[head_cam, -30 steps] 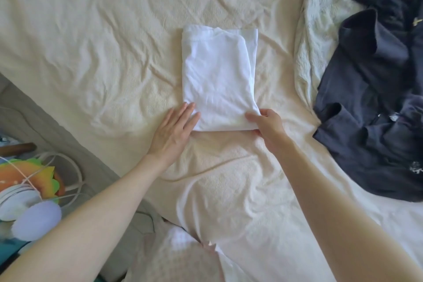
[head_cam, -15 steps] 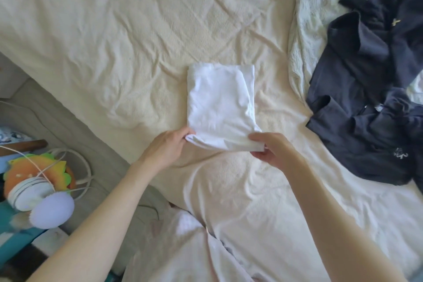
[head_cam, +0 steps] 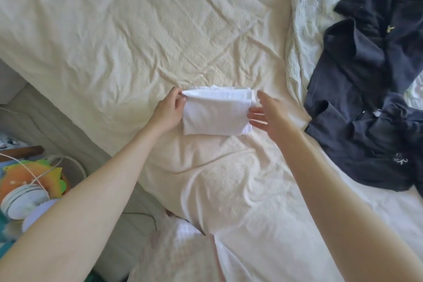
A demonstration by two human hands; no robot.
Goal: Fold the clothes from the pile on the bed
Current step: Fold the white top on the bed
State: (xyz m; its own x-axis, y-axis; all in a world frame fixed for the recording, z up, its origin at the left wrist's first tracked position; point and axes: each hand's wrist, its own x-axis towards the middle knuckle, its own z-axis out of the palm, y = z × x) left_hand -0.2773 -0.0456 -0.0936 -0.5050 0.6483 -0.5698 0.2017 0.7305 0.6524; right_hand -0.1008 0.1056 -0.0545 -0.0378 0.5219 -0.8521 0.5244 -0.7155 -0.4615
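Observation:
A white garment (head_cam: pixel 216 113), folded into a small rectangle, lies in the middle of the cream bed sheet (head_cam: pixel 128 36). My left hand (head_cam: pixel 168 110) pinches its upper left corner between thumb and fingers. At the garment's right edge, my right hand (head_cam: pixel 267 113) has its fingers spread and straight, the fingertips touching the cloth. A pile of dark navy clothes (head_cam: pixel 366 103) lies crumpled at the right of the bed.
A pale fluffy blanket (head_cam: pixel 306 20) lies between the sheet and the dark clothes. The bed's edge runs diagonally at the left, with a grey floor (head_cam: pixel 29 119) below. An orange and green toy (head_cam: pixel 27 176), white cables and a round white object sit at the lower left.
The white garment has been folded in half away from me, near edge over far edge, so it is now half as long. My right hand has let go and opened.

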